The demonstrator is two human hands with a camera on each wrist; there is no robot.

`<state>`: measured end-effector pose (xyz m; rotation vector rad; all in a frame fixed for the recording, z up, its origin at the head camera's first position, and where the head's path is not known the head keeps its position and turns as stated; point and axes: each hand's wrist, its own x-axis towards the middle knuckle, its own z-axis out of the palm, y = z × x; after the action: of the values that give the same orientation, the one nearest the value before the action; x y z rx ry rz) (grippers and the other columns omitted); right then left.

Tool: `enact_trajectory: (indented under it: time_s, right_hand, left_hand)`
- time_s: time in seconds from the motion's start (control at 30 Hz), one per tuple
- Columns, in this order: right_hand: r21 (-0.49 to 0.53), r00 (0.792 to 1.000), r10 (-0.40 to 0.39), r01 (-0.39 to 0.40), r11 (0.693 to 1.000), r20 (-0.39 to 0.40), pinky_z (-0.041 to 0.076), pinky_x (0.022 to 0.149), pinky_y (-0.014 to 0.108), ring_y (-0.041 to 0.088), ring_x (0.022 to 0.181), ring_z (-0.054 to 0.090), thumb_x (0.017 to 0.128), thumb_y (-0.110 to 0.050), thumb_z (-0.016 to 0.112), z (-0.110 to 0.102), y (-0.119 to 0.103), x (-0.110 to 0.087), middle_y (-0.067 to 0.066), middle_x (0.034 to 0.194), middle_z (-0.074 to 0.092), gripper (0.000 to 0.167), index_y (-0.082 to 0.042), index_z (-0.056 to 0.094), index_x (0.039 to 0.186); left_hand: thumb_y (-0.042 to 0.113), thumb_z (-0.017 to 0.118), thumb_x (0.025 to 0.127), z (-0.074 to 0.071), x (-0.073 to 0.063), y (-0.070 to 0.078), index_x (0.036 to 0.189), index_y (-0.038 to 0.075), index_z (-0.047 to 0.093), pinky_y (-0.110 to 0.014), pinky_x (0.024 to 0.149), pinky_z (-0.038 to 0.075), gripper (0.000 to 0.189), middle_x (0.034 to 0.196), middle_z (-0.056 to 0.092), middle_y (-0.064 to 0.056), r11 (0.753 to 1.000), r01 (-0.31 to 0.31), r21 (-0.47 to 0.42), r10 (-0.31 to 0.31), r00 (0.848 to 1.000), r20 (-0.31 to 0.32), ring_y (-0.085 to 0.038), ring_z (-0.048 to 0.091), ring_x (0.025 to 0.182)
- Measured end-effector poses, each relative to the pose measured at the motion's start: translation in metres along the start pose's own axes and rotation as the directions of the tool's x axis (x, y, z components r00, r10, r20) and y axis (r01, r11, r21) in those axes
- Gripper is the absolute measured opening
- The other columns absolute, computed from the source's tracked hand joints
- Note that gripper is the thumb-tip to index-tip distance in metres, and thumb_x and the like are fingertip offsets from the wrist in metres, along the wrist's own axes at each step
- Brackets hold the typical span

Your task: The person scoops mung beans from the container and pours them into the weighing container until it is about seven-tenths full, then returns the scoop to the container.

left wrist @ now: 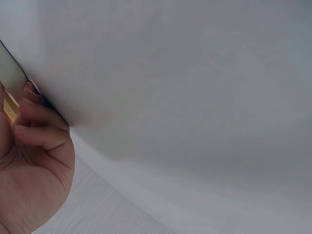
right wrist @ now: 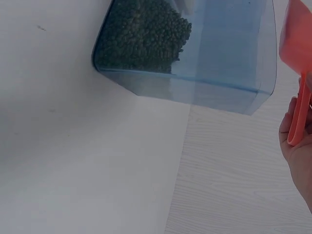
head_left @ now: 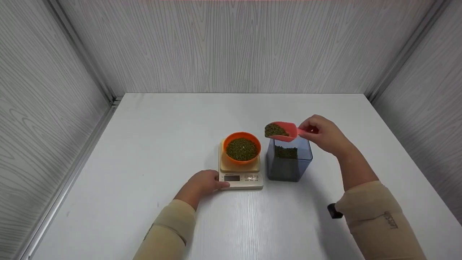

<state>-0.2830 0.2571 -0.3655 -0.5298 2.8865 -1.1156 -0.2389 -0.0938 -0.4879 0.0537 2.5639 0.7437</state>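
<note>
My right hand [head_left: 326, 135] pinches the handle of a red plastic scoop [head_left: 291, 130], which carries a load of small green beans [head_left: 275, 129] that look like mung beans. The scoop is level, over the far rim of a clear bluish container [head_left: 305, 154]. More of the beans [right wrist: 144, 36] lie in that container, as the right wrist view shows. An orange bowl [head_left: 240, 135] filled with beans sits on a kitchen scale [head_left: 240, 185] just left of it. At the scale's front left corner, my left hand [head_left: 204, 181] grips the edge, thumb on top; its fingers [left wrist: 41, 114] curl at the side.
Everything stands on a white table [head_left: 162, 126]. Pale wood-grain panels [head_left: 231, 47] close it in at the back and both sides. A small black object [head_left: 335, 211] shows beside the right sleeve [head_left: 379, 216].
</note>
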Motion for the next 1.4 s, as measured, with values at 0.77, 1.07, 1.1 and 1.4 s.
enact_trajectory:
  time_s: [0.77, 1.07, 1.1, 1.4]
  right_hand:
    - [-0.238, 0.998, -0.063, 0.067, 0.969, 0.026, 0.048, 0.074, 0.037, 0.022, 0.083, 0.051, 0.086, -0.013, 0.064, 0.024, -0.043, 0.026, 0.009, 0.092, 0.053, 0.013, -0.004, 0.064, 0.096]
    - [-0.286, 0.998, -0.058, 0.059, 0.956, 0.015, 0.049, 0.073, 0.034, 0.021, 0.081, 0.051, 0.085, -0.012, 0.065, 0.029, -0.052, 0.029, 0.008, 0.090, 0.052, 0.013, -0.005, 0.065, 0.095]
    - [-0.290, 0.998, -0.056, 0.058, 0.955, 0.015, 0.050, 0.073, 0.034, 0.021, 0.081, 0.051, 0.085, -0.012, 0.065, 0.030, -0.053, 0.029, 0.008, 0.090, 0.052, 0.013, -0.005, 0.065, 0.095]
    - [-0.319, 0.998, -0.060, 0.060, 0.946, 0.011, 0.050, 0.075, 0.034, 0.021, 0.082, 0.052, 0.084, -0.011, 0.065, 0.035, -0.061, 0.031, 0.009, 0.091, 0.052, 0.013, -0.005, 0.065, 0.095]
  left_hand:
    - [0.055, 0.064, 0.076, -0.004, -0.004, 0.000, 0.101, 0.014, 0.063, -0.042, 0.092, 0.039, 0.048, 0.099, 0.061, -0.002, 1.000, -0.006, 0.021, 0.007, 1.000, -0.001, -0.021, 0.052, 0.093]
    - [0.053, 0.065, 0.076, -0.004, -0.003, 0.002, 0.099, 0.013, 0.063, -0.041, 0.090, 0.040, 0.046, 0.095, 0.061, -0.001, 0.999, -0.019, 0.040, 0.020, 1.000, -0.012, -0.020, 0.051, 0.088]
    - [0.053, 0.065, 0.076, -0.004, -0.003, 0.001, 0.099, 0.013, 0.063, -0.041, 0.090, 0.041, 0.046, 0.095, 0.061, -0.002, 0.999, -0.019, 0.042, 0.019, 1.000, -0.013, -0.021, 0.051, 0.088]
    - [0.054, 0.064, 0.076, -0.002, -0.001, 0.002, 0.103, 0.012, 0.063, -0.041, 0.092, 0.040, 0.050, 0.097, 0.061, -0.002, 0.999, -0.019, 0.047, 0.020, 1.000, -0.006, -0.021, 0.051, 0.090]
